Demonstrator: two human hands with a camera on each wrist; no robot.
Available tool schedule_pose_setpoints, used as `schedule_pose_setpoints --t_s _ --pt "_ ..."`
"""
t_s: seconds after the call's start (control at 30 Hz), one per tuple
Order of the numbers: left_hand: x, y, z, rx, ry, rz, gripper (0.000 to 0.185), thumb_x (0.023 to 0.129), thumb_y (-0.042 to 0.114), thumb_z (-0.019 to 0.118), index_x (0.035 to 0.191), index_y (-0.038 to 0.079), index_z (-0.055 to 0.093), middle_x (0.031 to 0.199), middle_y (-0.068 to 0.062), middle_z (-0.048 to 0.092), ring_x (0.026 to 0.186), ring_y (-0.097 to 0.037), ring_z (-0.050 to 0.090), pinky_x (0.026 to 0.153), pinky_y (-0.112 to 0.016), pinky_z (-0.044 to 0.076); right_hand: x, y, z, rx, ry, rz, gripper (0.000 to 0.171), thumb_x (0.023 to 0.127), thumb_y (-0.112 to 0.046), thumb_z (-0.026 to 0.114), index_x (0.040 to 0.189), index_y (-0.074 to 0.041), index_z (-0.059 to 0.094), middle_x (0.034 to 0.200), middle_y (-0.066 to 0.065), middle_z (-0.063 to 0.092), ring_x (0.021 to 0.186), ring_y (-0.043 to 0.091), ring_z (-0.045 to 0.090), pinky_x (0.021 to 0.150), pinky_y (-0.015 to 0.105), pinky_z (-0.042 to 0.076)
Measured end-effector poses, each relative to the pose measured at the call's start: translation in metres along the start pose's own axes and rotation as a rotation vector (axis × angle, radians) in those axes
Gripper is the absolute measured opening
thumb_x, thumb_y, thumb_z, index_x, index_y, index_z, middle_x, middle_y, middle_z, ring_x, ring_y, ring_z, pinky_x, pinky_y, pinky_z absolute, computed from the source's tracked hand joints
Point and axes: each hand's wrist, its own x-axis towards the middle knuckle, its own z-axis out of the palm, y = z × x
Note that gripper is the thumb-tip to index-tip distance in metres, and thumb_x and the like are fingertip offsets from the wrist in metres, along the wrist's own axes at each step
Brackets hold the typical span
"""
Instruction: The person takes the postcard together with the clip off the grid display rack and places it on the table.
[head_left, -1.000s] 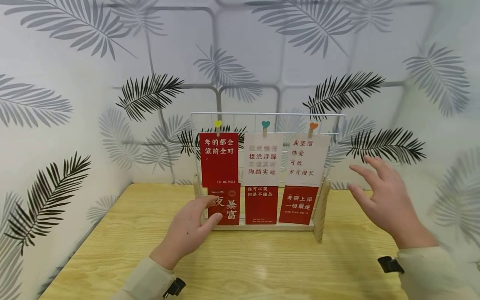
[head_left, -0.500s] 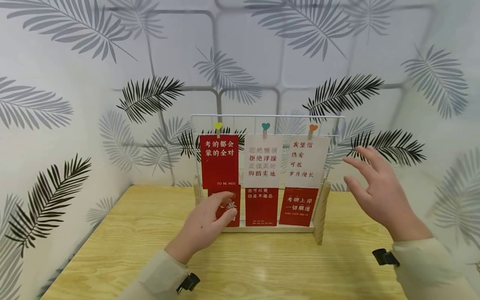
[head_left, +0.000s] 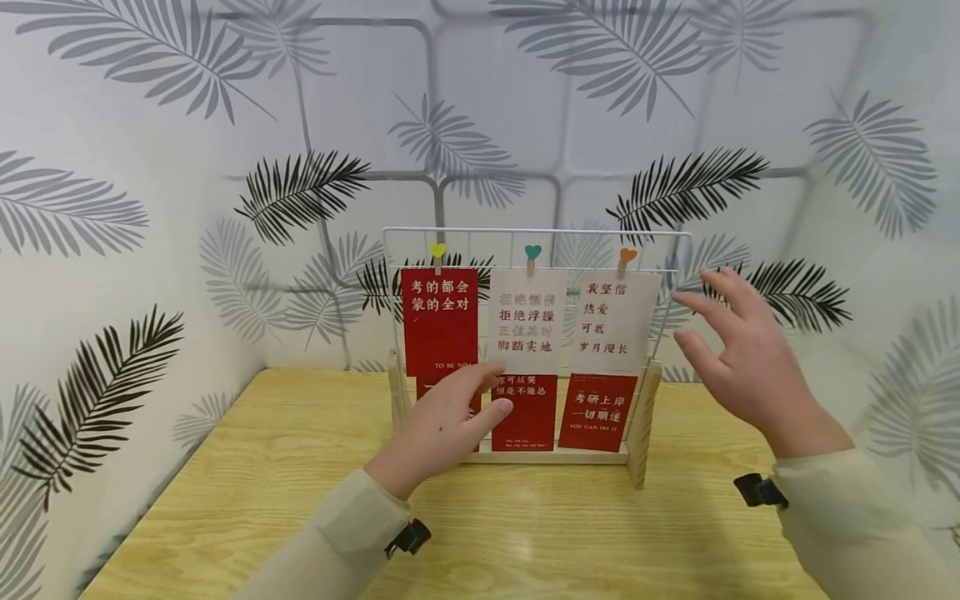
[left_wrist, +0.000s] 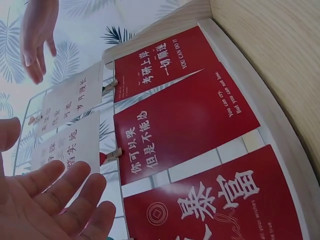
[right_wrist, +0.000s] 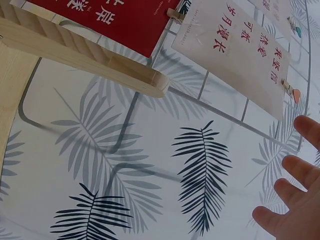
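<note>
A white wire grid rack (head_left: 577,229) with wooden feet bears two rows of clipped cards. My left hand (head_left: 438,421) hovers in front of the lower row, its fingers loosely bent and holding nothing. It partly hides the lower left red card (left_wrist: 215,205), near the lower middle red card (head_left: 522,421). To the right of the rack, my right hand (head_left: 761,358) is raised with spread fingers, apart from the white card (head_left: 611,321) at the upper right. Also in the upper row are a red card (head_left: 440,337) and a white card (head_left: 528,292).
Heart-topped clips in yellow (head_left: 438,250), teal (head_left: 533,252) and orange (head_left: 627,256) hold the upper cards. The rack stands on a light wooden table (head_left: 525,533). Behind it is a wall (head_left: 495,83) with a leaf pattern. A wooden foot (right_wrist: 125,70) flanks the rack's right side.
My left hand has moved right, from the lower left red card towards the lower middle one. My right hand has risen and shifted slightly left. The rack and cards stay in place.
</note>
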Motion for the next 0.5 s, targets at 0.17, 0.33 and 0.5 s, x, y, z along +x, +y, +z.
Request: schedule_pose_setpoints --t_s 0.17,0.33,0.5 --pt "0.009 0.008 0.005 -0.004 -0.009 -0.001 0.062 0.100 0.050 0.057 0.153 0.021 0.042 0.144 0.000 0.055 0.130 -0.018 0.051 0.109 -0.048 0.040 0.006 -0.004 -0.002 -0.003 -0.012 0.012 0.042 0.100 -0.028 0.060 0.138 -0.009 0.061 0.160 0.017 0.034 0.152 0.036 0.016 0.117 0.063 0.013" --pt "0.015 0.014 0.012 -0.003 -0.007 0.001 0.060 0.100 0.047 0.059 0.152 0.023 0.043 0.142 0.000 0.057 0.129 -0.019 0.053 0.108 -0.049 0.041 0.012 -0.008 -0.002 0.004 -0.016 0.008 0.043 0.100 -0.029 0.059 0.138 -0.010 0.061 0.160 0.016 0.033 0.152 0.036 0.015 0.117 0.065 0.013" --pt "0.022 0.021 0.016 -0.011 0.010 -0.011 0.057 0.100 0.047 0.058 0.151 0.024 0.044 0.139 0.000 0.060 0.124 -0.020 0.057 0.103 -0.049 0.045 0.020 -0.011 -0.001 -0.005 0.021 -0.031 0.043 0.098 -0.027 0.061 0.137 -0.009 0.061 0.159 0.016 0.035 0.150 0.038 0.020 0.118 0.062 0.015"
